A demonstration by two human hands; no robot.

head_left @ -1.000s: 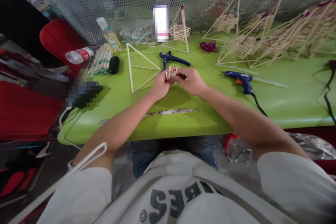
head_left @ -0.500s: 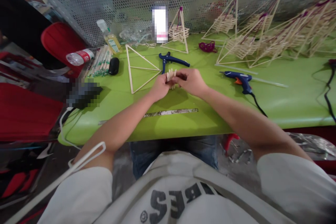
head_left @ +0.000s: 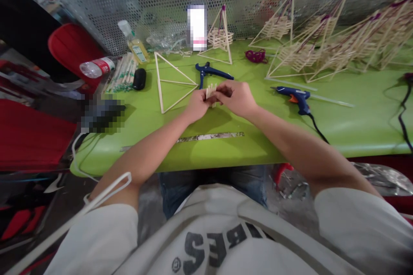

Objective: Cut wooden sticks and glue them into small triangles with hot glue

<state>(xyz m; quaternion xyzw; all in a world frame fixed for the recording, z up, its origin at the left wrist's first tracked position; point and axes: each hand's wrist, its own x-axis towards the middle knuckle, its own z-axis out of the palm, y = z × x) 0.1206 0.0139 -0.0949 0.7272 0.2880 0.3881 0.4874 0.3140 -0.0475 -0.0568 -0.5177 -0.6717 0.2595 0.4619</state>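
Note:
Between my two hands is a small stack of short wooden sticks (head_left: 211, 90), their pale ends showing above the fingers. My left hand (head_left: 197, 105) grips the stack's left side. From the right, my right hand (head_left: 237, 98) pinches the same sticks; its fingertips are partly hidden. Just behind the hands lies a blue pipe cutter (head_left: 213, 70). A triangular frame of wooden sticks (head_left: 159, 84) lies flat to the left. A blue hot glue gun (head_left: 297, 96) rests to the right, with its cable running toward the table's front edge.
Several stick pyramids (head_left: 300, 56) crowd the right back of the green table (head_left: 258, 146). Purple cord (head_left: 255, 56) and a lit phone (head_left: 197, 28) are at the back. At left are bundled sticks (head_left: 122, 75), a plastic bottle (head_left: 97, 68), a glue bottle (head_left: 138, 49) and a black case (head_left: 140, 79).
Both hands keep hold of the stick stack in nearly the same place. The view has shifted very slightly.

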